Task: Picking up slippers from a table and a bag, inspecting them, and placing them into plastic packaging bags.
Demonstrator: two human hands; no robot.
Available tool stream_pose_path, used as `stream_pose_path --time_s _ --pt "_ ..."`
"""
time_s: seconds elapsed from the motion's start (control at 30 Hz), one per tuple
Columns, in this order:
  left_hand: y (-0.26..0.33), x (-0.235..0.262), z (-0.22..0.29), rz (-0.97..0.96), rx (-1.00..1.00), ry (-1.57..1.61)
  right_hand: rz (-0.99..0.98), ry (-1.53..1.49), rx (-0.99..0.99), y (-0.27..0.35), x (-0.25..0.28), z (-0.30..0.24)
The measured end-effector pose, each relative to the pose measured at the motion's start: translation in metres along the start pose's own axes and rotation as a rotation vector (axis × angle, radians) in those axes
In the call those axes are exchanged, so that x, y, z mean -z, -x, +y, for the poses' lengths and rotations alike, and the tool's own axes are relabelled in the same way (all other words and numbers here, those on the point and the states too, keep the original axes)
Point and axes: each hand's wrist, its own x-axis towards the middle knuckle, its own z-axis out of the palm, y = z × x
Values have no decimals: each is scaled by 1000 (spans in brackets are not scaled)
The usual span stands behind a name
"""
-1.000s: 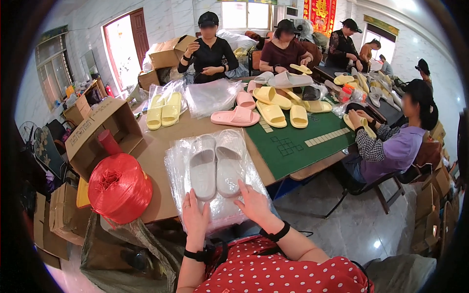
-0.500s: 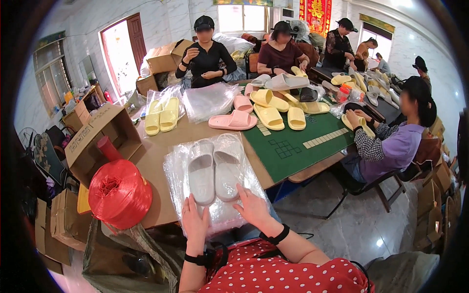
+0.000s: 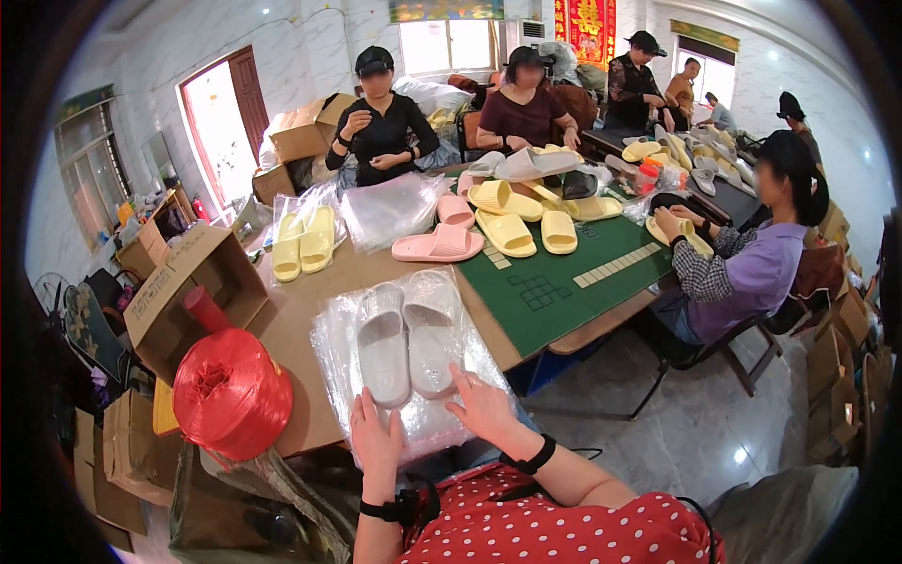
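A pair of grey slide slippers (image 3: 383, 352) lies side by side on a stack of clear plastic bags (image 3: 343, 315) at the table's near edge, toes pointing away from me. Shiny film shows around them, but I cannot tell whether they are fully inside the top bag. My left hand (image 3: 378, 440) rests by the left slipper's heel, fingers outstretched, its palm on the plastic. My right hand (image 3: 484, 406) is at the right slipper's heel with its fingers apart, the index fingertip close to the slipper's edge. Neither hand grips anything.
A red roll of plastic twine (image 3: 233, 395) and an open cardboard box (image 3: 193, 291) stand to my left. Bagged yellow slippers (image 3: 303, 244), more clear bags (image 3: 393, 211) and loose pink slippers (image 3: 438, 244) lie beyond. Several people sit or stand around the table.
The view has tilted slightly, so the scene sits a little lower. My hands stay at the slippers' heels with hardly any movement.
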Motion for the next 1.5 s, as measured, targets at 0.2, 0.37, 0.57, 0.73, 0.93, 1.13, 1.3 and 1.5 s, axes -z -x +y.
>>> stream_pose_path --time_s 0.2,0.37,0.57,0.73,0.93,1.13,1.3,1.5 --pt "0 2 3 -9 5 3 62 -17 43 2 -3 2" --pt "0 1 3 -7 -11 16 63 -11 35 2 -2 1" --pt "-1 1 3 7 -2 8 28 -11 26 0 -2 1" --pt "0 3 3 4 5 28 36 -8 36 2 -1 -1" --pt "0 6 6 -1 19 57 62 9 42 2 -3 -1" --pt "1 4 1 -4 28 46 -14 -28 16 1 0 -2" --pt "-2 1 4 4 7 62 133 -81 187 5 6 12" --pt "-1 4 6 24 0 38 175 -444 167 26 63 1"
